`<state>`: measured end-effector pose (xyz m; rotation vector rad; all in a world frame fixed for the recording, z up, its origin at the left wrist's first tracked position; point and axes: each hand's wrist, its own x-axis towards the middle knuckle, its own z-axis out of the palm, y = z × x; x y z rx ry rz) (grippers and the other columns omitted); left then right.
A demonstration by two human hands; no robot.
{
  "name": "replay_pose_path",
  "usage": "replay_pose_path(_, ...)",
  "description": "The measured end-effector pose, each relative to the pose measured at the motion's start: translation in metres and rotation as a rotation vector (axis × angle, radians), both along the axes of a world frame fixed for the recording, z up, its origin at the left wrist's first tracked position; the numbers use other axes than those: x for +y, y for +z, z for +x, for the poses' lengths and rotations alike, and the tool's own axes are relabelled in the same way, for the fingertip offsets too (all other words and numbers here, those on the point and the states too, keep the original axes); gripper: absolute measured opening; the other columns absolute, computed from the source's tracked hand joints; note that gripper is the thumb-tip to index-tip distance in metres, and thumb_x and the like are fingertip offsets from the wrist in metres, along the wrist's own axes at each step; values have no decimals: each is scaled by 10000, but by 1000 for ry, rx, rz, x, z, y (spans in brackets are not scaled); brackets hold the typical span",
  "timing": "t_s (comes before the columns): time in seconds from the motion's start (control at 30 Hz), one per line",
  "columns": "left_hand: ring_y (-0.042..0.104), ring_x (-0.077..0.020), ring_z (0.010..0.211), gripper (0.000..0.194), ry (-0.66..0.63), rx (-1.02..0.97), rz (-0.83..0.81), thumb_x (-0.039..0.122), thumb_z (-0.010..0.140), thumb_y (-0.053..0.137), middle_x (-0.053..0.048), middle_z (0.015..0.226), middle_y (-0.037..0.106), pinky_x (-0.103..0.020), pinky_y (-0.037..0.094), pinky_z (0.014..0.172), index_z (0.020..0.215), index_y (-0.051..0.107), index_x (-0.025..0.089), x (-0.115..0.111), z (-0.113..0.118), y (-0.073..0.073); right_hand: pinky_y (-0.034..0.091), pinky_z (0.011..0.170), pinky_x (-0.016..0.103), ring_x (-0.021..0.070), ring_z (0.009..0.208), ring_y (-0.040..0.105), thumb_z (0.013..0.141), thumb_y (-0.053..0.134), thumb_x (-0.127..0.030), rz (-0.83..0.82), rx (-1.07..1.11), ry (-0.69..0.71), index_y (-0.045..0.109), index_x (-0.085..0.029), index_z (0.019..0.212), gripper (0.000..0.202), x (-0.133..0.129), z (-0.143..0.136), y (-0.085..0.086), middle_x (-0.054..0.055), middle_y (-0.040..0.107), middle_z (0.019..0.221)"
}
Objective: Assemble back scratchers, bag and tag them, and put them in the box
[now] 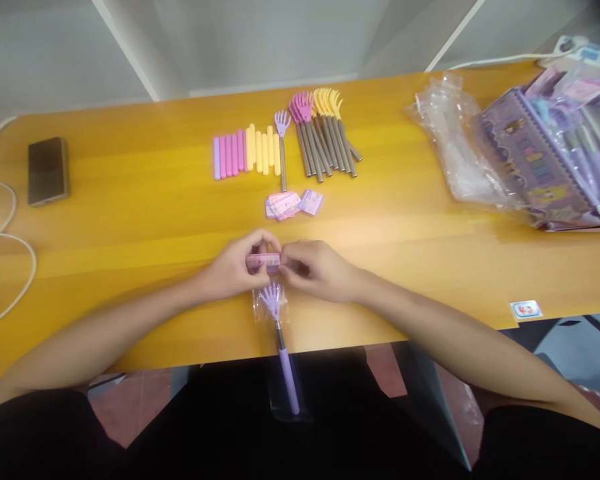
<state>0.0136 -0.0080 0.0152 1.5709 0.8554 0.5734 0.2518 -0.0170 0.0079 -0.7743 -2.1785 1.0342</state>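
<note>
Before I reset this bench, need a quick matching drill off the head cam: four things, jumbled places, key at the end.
Things
1. Phone
2. Pink strip
3. Bagged scratcher
4. Box

Places
A. Across the near edge of the table
B. Far right, beside clear plastic
C. On the left, near a white cable
D. Between left hand and right hand

Pairs: 1-C, 2-D, 3-A, 4-B
</note>
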Motion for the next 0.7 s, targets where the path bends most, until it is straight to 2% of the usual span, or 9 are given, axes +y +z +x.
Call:
replay_pose_path(0.23,477,-100,711,350,-16,-19,19,83,759,674,30,879,533,-211,395,624,1089,636,193,3,-1,-2,329,646,244,89,591,425,1022,587,-197,12,16,2,448,-217,805,259,0,1,2,-65,492,675)
replay_pose_path(0.5,595,-129,807,340,-45,-59,4,135,813,750,-12,975,637,-238,486,711,1139,671,188,9,-6,-4,336,636,236,88,597,438,1017,592,-196,-16,28,-1,491,-209,810,231,0,3,4,-64,501,676)
replay_pose_path(0.7,695,-168,974,362,-106,-154,-4,144,858,786,-73,1143,722,-272,559,853,1205,691,181,14,-8,-7,325,603,233,81,579,427,1021,610,-206,-50,43,-9,496,-209,810,239,1,6,5,-69,491,670)
